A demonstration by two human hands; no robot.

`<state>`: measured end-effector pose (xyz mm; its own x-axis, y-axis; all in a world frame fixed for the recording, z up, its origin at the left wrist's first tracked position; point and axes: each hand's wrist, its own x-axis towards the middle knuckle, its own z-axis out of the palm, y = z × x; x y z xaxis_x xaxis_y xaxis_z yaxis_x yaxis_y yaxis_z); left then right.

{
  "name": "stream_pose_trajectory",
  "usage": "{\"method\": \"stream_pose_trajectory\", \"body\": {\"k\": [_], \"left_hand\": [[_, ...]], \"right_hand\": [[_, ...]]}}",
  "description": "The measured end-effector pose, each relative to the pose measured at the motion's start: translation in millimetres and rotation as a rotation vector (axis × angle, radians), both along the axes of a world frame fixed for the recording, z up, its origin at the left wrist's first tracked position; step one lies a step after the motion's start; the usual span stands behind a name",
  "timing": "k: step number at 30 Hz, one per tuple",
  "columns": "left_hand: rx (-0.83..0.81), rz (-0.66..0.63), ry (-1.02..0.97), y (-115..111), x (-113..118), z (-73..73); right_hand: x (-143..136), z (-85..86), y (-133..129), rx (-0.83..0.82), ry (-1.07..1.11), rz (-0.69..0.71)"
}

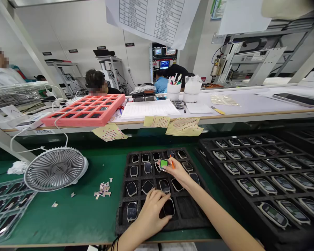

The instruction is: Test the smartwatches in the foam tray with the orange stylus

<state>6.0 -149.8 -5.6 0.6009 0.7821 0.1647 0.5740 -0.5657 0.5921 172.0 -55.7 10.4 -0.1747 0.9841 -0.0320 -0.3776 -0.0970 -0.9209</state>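
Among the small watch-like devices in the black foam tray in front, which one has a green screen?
The small rectangular device held by the right hand above the black foam tray; the other devices there show dark screens.

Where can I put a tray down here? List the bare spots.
Bare green mat lies between the fan and the black foam tray, apart from paper scraps. The tray's near-right pockets are empty. Right side is crowded: the big loaded tray abuts it.
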Motion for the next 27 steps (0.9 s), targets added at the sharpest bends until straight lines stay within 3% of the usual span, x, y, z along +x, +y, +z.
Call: {"method": "stream_pose_trajectory", "body": {"k": [2,7,10,15,18,22,24,27], "left_hand": [[0.061,0.014,-0.009,2.6,-4.1,-0.2],[0.213,0.211,-0.137,17.8,-18.8,16.5],[0.241,0.193,-0.143,24.2,-19.3,21.6],[0.153,0.164,-0.256,22.0,-14.2,19.2],[0.010,0.259,-0.462,20.4,-16.8,20.3],[-0.442,0.375,-0.781,23.8,-24.1,22.3],[-0.589,0.377,-0.830,25.1,-25.5,21.9],[-0.645,0.383,-0.829,23.1,-22.7,21.5]], "right_hand": [[0.0,3.7,-2.4,-0.004,0.011,0.016],[-7.8,12.4,-22.7,-0.005,-0.044,0.078],[-16.4,14.5,-43.2,0.031,-0.171,0.113],[-20.5,18.4,-67.0,0.126,-0.260,0.132],[-10.6,24.8,-70.2,0.131,-0.165,0.087],[5.8,31.2,-73.3,0.229,-0.109,-0.040],[8.6,30.6,-78.3,0.271,-0.117,-0.053],[5.8,26.2,-88.7,0.337,-0.163,-0.096]]}}
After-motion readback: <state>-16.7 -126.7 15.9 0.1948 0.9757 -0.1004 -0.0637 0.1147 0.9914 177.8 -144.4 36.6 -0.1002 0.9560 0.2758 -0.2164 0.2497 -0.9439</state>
